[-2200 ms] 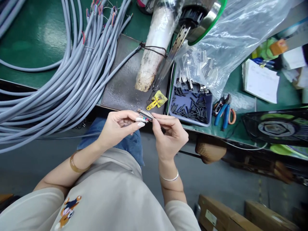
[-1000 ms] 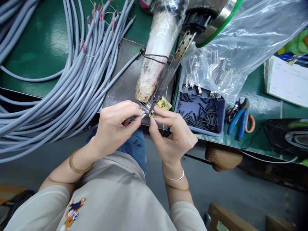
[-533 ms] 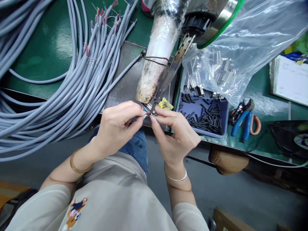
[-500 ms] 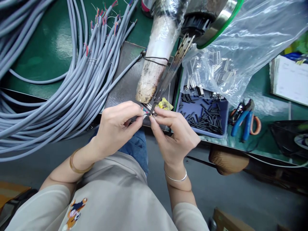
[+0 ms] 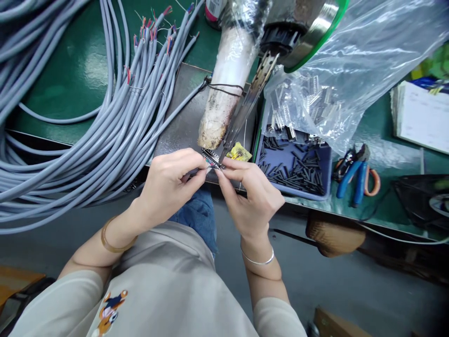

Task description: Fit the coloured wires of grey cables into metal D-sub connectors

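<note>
My left hand (image 5: 175, 182) is pinched at the end of a small connector (image 5: 211, 157) with thin coloured wires. Opposite it, my right hand (image 5: 247, 189) has thumb and fingers closed near the connector's right end; what they hold is too small to make out. A soldering iron (image 5: 250, 100) slants down from the upper right, its lower end beside my right fingertips. The wrapped white tube (image 5: 226, 70) ends just above the connector. A yellow crumpled piece (image 5: 239, 152) lies to the right of the iron's lower end.
Grey cables (image 5: 115, 150) with stripped ends cover the left of the green table (image 5: 56, 89). A blue tray (image 5: 328, 173) of black sleeves stands right, under a clear bag (image 5: 354, 70) of connectors. Beyond are blue-handled pliers (image 5: 351, 180) and a paper stack (image 5: 423, 114). A solder spool (image 5: 321, 28) is above.
My right hand has shifted slightly left and up. More of the connector shows between my hands, and the view has moved a little.
</note>
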{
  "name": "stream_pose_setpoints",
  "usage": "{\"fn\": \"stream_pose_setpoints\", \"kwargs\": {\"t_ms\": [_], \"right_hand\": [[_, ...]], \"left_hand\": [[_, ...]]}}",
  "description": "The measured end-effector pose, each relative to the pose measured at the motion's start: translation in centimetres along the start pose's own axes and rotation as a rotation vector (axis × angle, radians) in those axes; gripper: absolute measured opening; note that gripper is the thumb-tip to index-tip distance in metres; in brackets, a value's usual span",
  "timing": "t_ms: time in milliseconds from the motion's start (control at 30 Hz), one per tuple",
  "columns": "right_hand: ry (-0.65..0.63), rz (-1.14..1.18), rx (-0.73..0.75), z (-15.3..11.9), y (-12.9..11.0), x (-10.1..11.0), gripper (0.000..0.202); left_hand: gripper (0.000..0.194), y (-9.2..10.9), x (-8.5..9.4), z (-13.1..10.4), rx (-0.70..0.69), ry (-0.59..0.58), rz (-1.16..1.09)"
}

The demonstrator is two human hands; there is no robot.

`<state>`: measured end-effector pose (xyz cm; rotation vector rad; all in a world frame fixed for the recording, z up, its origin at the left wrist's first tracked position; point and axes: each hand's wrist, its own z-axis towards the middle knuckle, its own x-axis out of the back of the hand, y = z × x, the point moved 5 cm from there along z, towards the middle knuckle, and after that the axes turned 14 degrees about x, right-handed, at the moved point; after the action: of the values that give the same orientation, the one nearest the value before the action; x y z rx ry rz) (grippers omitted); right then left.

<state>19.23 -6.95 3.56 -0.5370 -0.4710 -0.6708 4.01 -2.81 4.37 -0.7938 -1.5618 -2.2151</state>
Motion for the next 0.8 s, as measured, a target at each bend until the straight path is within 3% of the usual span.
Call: {"fn": "stream_pose_setpoints", "kwargs": {"t_ms": [167,467,633,733,800], "right_hand": [[0.012,-0.038,0.032,0.2,-0.2,0.1,0.016],[-0.118,-0.12,0.17,-0.9,-0.9,-0.1,0.018],[-0.125,-0.103,0.166,-0.9,-1.2,1.2,0.018],[-0.142,-0.035,0.059,-0.5,-1.3,3.9,0.014],[-0.146,0.058,-0.066,0.0,-1.8,6.2,0.011]], "left_hand": [[0.015,0.4,0.3,0.1,-0.021,0.009,-0.009],[0.016,-0.4,-0.7,-0.9,-0.036,-0.072,-0.034],[0.016,-0.1,-1.0,-2.0,-0.06,-0.073,-0.081],[0.014,-0.6,-1.7,-3.1,0.009,-0.199,-0.141],[0.013,-1.4,-2.6,-4.2,0.086,-0.407,-0.173]]}}
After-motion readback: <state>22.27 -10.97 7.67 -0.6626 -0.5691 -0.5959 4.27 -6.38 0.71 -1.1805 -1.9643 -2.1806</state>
